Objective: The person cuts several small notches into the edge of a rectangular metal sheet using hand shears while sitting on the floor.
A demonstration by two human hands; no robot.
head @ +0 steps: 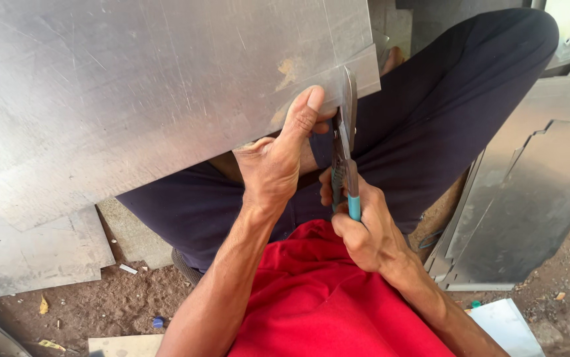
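Note:
A large scratched metal sheet [139, 92] fills the upper left and rests over my lap. My left hand [275, 158] grips its near edge, thumb pressed on top close to the cut line. My right hand [361, 225] is closed on the teal handles of tin snips [345, 142]. The snips' blades point away from me and bite into the sheet's edge just right of my left thumb. A narrow strip of the sheet [363, 69] lies to the right of the blades.
My legs in dark trousers [443, 112] are crossed under the sheet, above a red shirt [318, 297]. More metal sheets lie on the dirt ground at left [27, 251] and right [529, 198]. Small scraps and bits of litter dot the ground.

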